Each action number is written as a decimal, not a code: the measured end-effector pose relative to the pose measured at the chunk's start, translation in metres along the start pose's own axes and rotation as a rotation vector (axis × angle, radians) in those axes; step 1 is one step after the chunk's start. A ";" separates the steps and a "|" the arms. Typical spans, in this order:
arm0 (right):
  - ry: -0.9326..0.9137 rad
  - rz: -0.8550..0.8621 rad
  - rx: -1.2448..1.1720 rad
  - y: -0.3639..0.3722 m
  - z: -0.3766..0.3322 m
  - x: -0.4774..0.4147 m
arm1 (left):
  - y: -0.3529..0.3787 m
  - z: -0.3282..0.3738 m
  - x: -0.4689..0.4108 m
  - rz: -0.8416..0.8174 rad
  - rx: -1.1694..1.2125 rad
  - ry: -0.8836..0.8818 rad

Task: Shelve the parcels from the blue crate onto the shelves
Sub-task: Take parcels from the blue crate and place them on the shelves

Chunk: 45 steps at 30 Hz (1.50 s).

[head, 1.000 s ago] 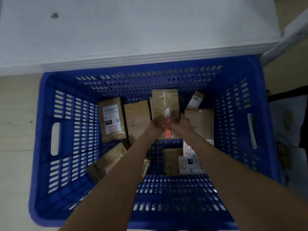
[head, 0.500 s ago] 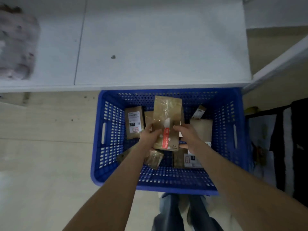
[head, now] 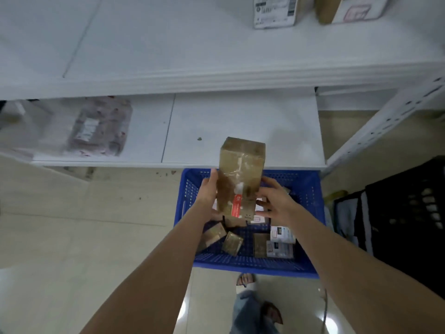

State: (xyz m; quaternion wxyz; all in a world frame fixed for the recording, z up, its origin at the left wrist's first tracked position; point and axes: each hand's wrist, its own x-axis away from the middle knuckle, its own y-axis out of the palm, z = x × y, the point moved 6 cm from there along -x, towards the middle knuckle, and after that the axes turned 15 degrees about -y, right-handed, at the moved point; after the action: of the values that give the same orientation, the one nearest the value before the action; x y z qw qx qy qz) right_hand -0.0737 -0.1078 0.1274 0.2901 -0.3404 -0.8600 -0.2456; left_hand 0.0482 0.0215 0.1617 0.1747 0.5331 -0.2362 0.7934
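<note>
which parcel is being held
The tall parcel with the red label, between left hand and right hand above the blue crate; the rest lie inside.

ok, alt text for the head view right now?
Two hands hold a tall brown taped parcel over a blue crate on the floor, left hand on its left side, right hand at its lower right. Smaller parcels lie in the crate; white shelves ahead carry a plastic-wrapped packet and labelled boxes.
</note>
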 end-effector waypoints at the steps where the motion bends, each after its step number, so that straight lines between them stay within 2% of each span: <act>1: 0.004 0.013 -0.040 0.002 -0.008 0.009 | -0.003 0.003 0.012 -0.005 0.017 0.003; 5: 0.023 0.030 -0.146 0.004 -0.035 0.049 | -0.009 0.005 0.064 -0.059 0.099 0.058; 11: 0.016 -0.048 -0.286 0.008 -0.064 0.099 | -0.010 0.000 0.122 -0.244 0.217 0.105; 13: 0.026 -0.067 -0.336 0.014 -0.071 0.113 | -0.013 0.001 0.140 -0.260 0.221 0.146; 19: 0.004 -0.108 -0.315 0.027 -0.088 0.149 | -0.030 0.013 0.184 -0.290 0.096 0.320; 24: -0.070 -0.103 -0.330 0.049 -0.096 0.169 | -0.050 0.017 0.204 -0.321 0.084 0.304; 28: -0.218 0.016 -0.269 0.061 -0.108 0.176 | -0.064 0.017 0.215 -0.385 -0.095 0.245; 31: -0.299 0.024 -0.229 0.078 -0.117 0.181 | -0.080 0.015 0.218 -0.389 -0.190 0.229; 34: -0.352 -0.014 -0.168 0.098 -0.128 0.198 | -0.095 0.021 0.218 -0.402 -0.158 0.285; 39: -0.192 -0.092 -0.135 0.114 -0.133 0.219 | -0.114 0.041 0.238 -0.343 -0.099 0.423; 42: -0.225 -0.127 -0.055 0.121 -0.143 0.229 | -0.121 0.048 0.252 -0.329 -0.167 0.443; 45: -0.296 -0.051 0.008 0.128 -0.152 0.230 | -0.126 0.055 0.260 -0.214 -0.311 0.475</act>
State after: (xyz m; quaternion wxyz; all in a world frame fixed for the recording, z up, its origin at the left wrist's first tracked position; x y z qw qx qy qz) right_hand -0.0680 -0.0174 0.4178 0.1552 -0.3497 -0.9028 -0.1965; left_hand 0.0604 0.1013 0.4447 0.3872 0.3214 -0.2497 0.8273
